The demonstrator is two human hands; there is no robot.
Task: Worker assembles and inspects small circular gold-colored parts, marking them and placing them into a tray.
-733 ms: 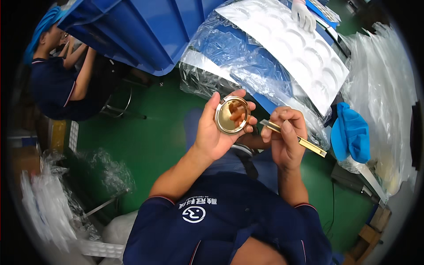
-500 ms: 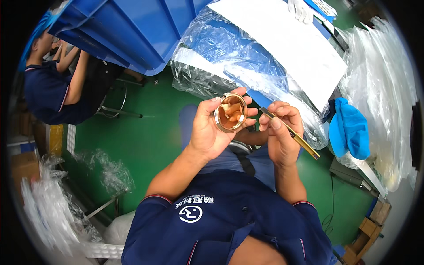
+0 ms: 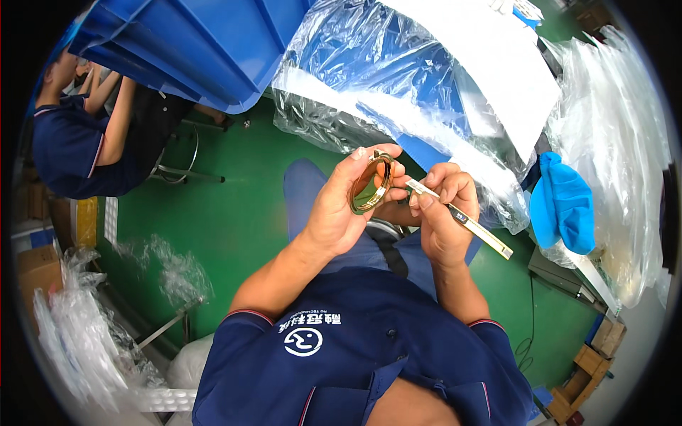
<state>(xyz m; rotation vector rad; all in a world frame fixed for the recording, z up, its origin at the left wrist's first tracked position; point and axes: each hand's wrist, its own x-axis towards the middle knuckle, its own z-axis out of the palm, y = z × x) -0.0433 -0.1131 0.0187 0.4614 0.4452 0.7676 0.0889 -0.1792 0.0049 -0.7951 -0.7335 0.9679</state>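
While a round gold-rimmed ring (image 3: 371,183) is gripped at its edge between the thumb and fingers of the left hand (image 3: 341,209), a slim flat tool (image 3: 460,217) is pinched in the right hand (image 3: 440,220), its tip held just beside the ring's rim. The ring is held tilted, almost edge-on, above the lap, in front of a clear plastic bag (image 3: 398,92) over a blue crate (image 3: 192,42). The work on the ring is judged to be midway: tool and rim are brought together, yet whether contact is made cannot be told. Nothing finished is seen set aside. A blue cloth (image 3: 565,206) is seen lying well to the right, and a seated person (image 3: 78,142) is seen at the left edge.
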